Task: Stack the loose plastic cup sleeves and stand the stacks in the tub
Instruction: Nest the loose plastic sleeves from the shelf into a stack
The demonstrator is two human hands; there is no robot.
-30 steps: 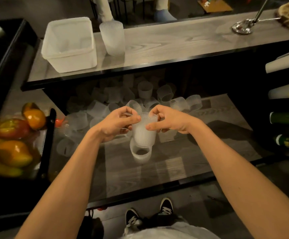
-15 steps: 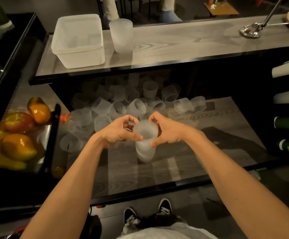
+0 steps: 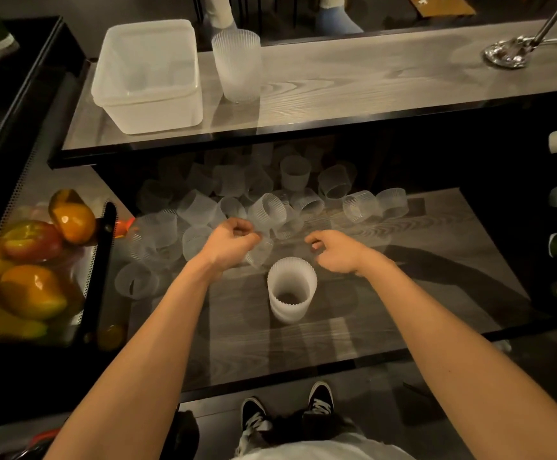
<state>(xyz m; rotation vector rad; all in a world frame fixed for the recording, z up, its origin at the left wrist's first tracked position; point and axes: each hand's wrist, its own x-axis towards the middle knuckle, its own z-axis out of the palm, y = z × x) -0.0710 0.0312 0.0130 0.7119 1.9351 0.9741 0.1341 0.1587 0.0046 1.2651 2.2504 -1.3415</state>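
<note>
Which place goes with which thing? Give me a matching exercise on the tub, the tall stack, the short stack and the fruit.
Things:
1. tub
2. tall stack
3. short stack
4. fruit

Places:
A. lower shelf, in front of the loose sleeves
B. far left of the view
C. upper shelf, left end
D. upper shelf, just right of the tub

Pairs: 1-C, 2-D, 3-A, 4-B
</note>
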